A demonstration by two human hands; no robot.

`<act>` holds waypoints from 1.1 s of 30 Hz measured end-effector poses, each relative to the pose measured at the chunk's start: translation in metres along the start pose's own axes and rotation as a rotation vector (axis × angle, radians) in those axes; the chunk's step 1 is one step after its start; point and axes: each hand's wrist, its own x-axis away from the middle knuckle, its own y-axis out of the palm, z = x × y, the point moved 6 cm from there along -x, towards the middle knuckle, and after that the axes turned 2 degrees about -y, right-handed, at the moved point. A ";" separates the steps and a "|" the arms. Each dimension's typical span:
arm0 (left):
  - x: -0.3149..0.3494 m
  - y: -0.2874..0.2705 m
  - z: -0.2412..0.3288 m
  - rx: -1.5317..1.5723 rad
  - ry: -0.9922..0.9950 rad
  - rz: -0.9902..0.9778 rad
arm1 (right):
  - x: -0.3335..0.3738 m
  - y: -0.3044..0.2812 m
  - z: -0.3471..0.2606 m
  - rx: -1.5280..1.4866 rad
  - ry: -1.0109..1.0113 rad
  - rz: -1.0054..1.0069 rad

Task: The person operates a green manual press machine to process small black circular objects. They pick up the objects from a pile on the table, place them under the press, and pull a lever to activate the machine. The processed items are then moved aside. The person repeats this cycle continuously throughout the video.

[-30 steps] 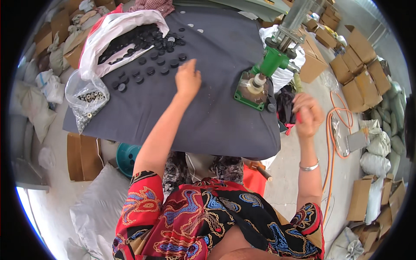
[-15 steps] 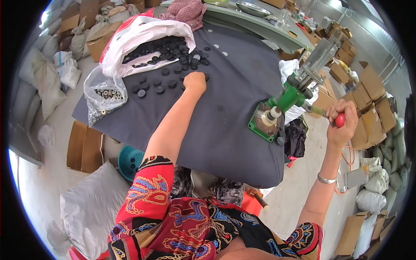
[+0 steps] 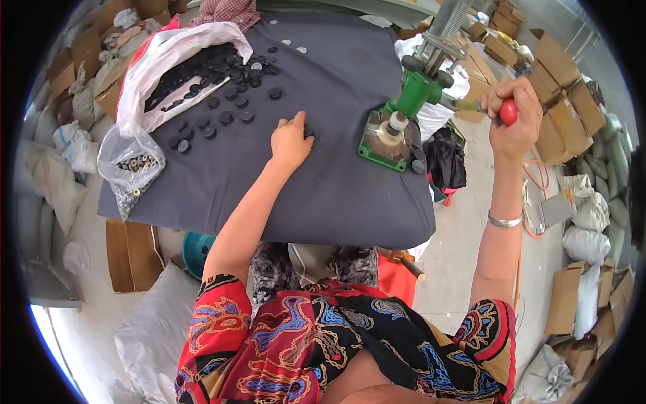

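My left hand (image 3: 291,143) is low over the dark cloth on the table, its thumb and fingers closed around the edge of a black round cap (image 3: 309,130). More black caps (image 3: 227,118) lie scattered to its left, by a white and red sack (image 3: 232,32) whose mouth spills many of them. To the right stands a green hand press (image 3: 412,94), its base plate (image 3: 381,160) on the table. My right hand (image 3: 515,120) is wrapped around the press's lever, and the lever's red ball knob (image 3: 508,112) shows between the fingers.
A clear plastic bag (image 3: 138,163) of small metal rings sits at the table's left edge. Below are a teal basin (image 3: 197,252) and a cardboard box (image 3: 133,256). Cartons (image 3: 565,121) and stuffed sacks line the right side. A few black caps (image 3: 418,163) lie beside the press base.
My left hand has moved from the scattered caps toward the press, bringing a black cap along. My right hand stays on the lever. The whole view has shifted.
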 end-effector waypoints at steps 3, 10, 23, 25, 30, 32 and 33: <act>0.004 0.003 -0.010 0.075 -0.087 -0.001 | 0.000 -0.004 0.001 -0.023 -0.007 -0.001; -0.003 0.005 0.056 0.403 0.026 -0.053 | -0.018 -0.009 0.010 -0.083 0.061 0.056; -0.023 0.049 0.148 0.383 0.226 -0.095 | -0.048 -0.023 0.016 0.037 0.077 0.198; -0.025 0.053 0.152 0.393 0.197 -0.106 | -0.049 -0.024 0.016 0.046 0.074 0.205; -0.029 0.070 0.149 0.452 0.083 -0.133 | -0.046 -0.023 0.015 0.001 0.082 0.188; -0.029 0.074 0.148 0.481 0.072 -0.121 | -0.040 -0.021 0.014 -0.020 0.090 0.139; -0.029 0.074 0.147 0.491 0.069 -0.117 | -0.036 -0.018 0.011 -0.021 0.059 0.116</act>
